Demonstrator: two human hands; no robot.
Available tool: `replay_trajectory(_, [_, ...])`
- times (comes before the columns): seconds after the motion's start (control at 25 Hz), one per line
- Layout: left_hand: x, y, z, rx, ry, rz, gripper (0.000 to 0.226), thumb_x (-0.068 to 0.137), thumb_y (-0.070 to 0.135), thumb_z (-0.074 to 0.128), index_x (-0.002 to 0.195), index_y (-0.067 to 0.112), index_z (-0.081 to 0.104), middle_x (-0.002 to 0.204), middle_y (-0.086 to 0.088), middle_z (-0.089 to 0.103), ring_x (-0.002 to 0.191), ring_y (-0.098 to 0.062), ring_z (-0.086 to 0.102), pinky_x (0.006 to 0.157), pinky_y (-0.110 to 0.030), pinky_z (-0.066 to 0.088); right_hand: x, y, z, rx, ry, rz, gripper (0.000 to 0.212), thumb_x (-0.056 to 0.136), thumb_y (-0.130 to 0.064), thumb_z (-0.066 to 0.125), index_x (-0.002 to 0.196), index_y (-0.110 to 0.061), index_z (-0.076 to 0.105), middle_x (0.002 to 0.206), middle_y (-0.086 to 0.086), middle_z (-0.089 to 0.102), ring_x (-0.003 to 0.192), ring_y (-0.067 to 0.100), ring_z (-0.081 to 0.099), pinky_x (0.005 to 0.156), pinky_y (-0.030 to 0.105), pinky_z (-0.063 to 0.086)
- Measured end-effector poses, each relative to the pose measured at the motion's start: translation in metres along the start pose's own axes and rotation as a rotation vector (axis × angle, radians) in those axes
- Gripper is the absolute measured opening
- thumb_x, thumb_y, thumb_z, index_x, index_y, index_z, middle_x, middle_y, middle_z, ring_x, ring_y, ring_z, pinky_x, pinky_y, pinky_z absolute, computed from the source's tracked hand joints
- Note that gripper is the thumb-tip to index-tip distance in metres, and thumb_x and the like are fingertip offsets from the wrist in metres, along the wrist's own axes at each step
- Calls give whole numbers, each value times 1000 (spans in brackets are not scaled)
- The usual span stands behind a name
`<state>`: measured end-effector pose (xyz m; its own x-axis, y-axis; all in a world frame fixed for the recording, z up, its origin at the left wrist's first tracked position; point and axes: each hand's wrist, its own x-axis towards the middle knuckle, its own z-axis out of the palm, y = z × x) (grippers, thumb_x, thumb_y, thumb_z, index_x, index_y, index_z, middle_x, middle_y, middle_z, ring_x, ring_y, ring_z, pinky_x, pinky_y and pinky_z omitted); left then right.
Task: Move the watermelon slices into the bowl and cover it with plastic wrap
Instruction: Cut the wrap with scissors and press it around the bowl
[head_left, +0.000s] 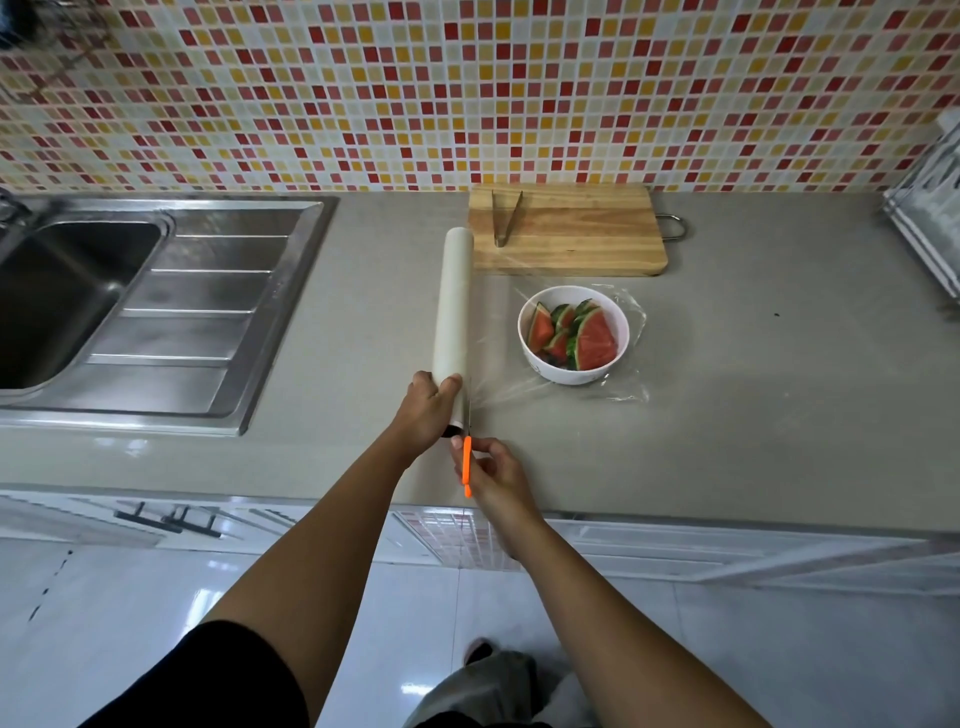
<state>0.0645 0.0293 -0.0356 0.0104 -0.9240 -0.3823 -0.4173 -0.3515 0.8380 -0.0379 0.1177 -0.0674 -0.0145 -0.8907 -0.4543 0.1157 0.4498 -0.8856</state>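
The left grip (428, 410) is curled round the near end of the roll of plastic wrap (454, 301), thumb across the top. The right grip (491, 470) pinches the orange handle of a small knife (467, 465), whose thin blade stands up just beside the roll's near end; the blade is narrow and hard to make out.

From the roll a sheet of clear film (631, 317) stretches right to the bowl (571, 375), bunching into streaks near the blade and lying crinkled on the worktop (753, 364) beyond the bowl. Whether it runs over the rim cannot be told. The round white bowl holds the watermelon slices (595, 340), red wedges with dark green rind, piled together.

Behind it lies a pale wooden cutting board (582, 244) with metal tongs (505, 218) on it. A steel sink (67, 291) is cut off at the left edge.
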Motion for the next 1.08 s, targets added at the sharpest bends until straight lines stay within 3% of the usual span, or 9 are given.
replay_trajectory(0.12, [-2,0,0,-73,-18,-23,35,95,36,43,110,4,37,113,-16,46,94,-27,56,43,-16,47,2,3,-2,56,-15,-25,24,76,-49,70,87,-29,63,74,0,64,73,13,60,80,33,49])
replay_trajectory(0.32, [-2,2,1,-91,-40,-26,36,95,37,42,113,6,36,118,-18,44,104,-33,56,45,-15,48,5,7,-5,62,-15,-61,20,79,-38,71,92,-26,62,75,-1,66,71,10,60,80,32,49])
replay_trajectory(0.44, [0,5,1,-89,-30,-5,36,96,36,42,112,4,37,115,-16,44,95,-27,55,43,-14,46,7,5,-5,44,-5,-36,29,74,-44,73,94,-25,62,79,3,67,77,13,63,86,36,51])
replay_trajectory(0.52, [0,5,0,-72,-17,4,36,95,36,43,111,4,38,114,-16,45,92,-25,55,46,-17,48,8,2,-4,24,15,-18,44,67,-56,73,93,-23,62,77,-1,66,76,11,62,81,32,51])
replay_trajectory(0.64, [2,2,-3,-27,-5,-16,38,94,39,43,110,5,40,115,-15,48,101,-29,56,70,-34,54,10,-1,-4,-35,51,20,65,54,-75,66,90,-21,62,80,-5,66,76,9,62,72,24,46])
replay_trajectory(0.72, [1,1,-3,-30,-4,-23,38,93,39,43,110,6,41,113,-14,48,102,-29,56,77,-39,54,11,-1,-4,-48,44,32,68,52,-78,65,88,-21,61,81,-3,65,75,10,61,72,25,46])
replay_trajectory(0.92, [-4,5,-2,-113,-15,-2,31,95,35,43,105,6,41,94,-3,49,78,-15,59,52,-23,50,17,-4,-2,-37,41,34,72,46,-82,64,86,-22,60,79,-3,65,73,10,60,72,26,46])
replay_trajectory(1.08, [-6,6,-2,-142,-21,42,21,96,29,43,81,14,43,80,-2,46,74,-18,55,56,-27,54,24,-12,0,-18,47,37,72,47,-78,64,85,-17,59,70,-4,63,68,9,58,70,25,46])
